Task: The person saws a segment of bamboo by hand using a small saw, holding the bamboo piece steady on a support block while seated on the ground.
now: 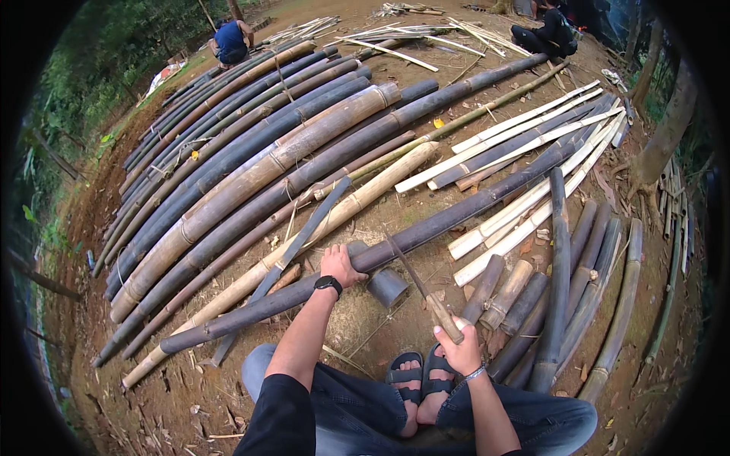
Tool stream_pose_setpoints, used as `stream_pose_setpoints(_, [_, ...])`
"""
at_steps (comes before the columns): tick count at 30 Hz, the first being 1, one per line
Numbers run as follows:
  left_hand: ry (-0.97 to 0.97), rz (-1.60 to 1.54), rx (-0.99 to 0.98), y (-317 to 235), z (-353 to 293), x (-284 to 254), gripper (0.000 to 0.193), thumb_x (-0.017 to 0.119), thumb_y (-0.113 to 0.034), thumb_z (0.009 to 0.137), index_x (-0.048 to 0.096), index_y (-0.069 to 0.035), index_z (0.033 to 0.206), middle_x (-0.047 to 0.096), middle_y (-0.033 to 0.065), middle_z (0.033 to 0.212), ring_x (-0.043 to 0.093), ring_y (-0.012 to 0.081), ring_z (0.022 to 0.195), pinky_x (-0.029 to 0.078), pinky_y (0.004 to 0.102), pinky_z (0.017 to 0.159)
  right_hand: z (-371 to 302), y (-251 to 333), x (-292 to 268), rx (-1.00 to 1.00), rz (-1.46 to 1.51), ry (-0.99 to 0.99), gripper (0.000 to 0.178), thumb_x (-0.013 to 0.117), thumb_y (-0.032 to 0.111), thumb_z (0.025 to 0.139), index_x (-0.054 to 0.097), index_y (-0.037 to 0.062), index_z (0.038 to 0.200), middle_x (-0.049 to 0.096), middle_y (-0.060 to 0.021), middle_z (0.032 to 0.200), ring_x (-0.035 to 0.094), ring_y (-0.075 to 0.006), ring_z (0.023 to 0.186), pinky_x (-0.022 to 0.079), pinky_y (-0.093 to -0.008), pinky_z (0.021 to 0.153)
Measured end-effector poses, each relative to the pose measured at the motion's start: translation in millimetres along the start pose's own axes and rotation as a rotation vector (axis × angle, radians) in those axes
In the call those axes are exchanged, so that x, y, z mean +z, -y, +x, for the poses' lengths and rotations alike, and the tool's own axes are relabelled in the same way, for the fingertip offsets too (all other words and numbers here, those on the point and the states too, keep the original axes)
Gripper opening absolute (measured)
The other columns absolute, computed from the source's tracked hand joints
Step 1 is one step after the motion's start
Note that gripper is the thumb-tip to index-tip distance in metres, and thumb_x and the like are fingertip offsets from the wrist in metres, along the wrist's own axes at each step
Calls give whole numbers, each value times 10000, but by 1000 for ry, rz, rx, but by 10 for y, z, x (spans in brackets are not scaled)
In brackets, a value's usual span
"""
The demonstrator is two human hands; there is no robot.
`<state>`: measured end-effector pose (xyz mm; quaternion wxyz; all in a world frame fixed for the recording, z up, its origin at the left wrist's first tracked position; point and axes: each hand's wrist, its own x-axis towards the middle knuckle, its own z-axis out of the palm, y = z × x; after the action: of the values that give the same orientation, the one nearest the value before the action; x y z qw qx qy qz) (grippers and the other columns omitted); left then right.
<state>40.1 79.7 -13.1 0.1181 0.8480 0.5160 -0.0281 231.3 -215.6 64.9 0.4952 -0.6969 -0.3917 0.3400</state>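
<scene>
A long dark bamboo pole (449, 210) slants across in front of me, from the lower left to the upper right. My left hand (341, 266) is closed over this pole, a watch on its wrist. In my right hand (460, 346) is a long knife (411, 266), gripped by its pale wooden handle. Its narrow dark blade points up and left, with the tip over the pole; whether they touch I cannot tell. Just below the pole, beside my left hand, a short dark bamboo piece (388, 287) sits on the ground. A dark split strip (300, 242) crosses under the pole.
Many bamboo poles (251, 171) lie side by side at left. Pale split strips (525, 201) and cut bamboo lengths (506, 296) lie at right, near a tree trunk (673, 129). Two people crouch farther off, one in blue (230, 42), one in black (549, 34).
</scene>
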Motion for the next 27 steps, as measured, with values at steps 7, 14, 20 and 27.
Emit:
stream_pose_setpoints(7, [84,78,15,-27,-28,60,753,839,-458,688,604,-20,1255,583,208,1265,525,373,1253,449,455,1061,-191,-222,20,42,-26,-43,198,701,170,916,682,-26,908,604,-115,628,572,-179,568,442,-366,556])
stream_pose_setpoints(14, [195,66,-55,-123,-27,-22,616,814,-423,717,639,-27,1155,721,205,1111,711,351,1023,569,438,908,-67,-270,14,52,-111,35,174,648,150,956,698,-16,975,644,-65,644,620,-135,546,459,-308,506])
stream_pose_setpoints(20, [105,74,-32,-226,-38,-22,591,812,-400,708,648,-32,1140,725,201,1112,715,332,1029,579,423,888,82,-185,115,21,-134,-40,224,697,206,901,661,-12,867,624,-215,683,664,-399,667,488,-440,610])
stream_pose_setpoints(27, [142,18,9,-422,8,30,590,804,-423,672,688,-46,1111,731,173,1080,719,331,988,577,425,875,-158,-264,-88,85,-27,-40,178,696,162,895,675,-14,877,650,-148,653,661,-290,595,493,-409,588])
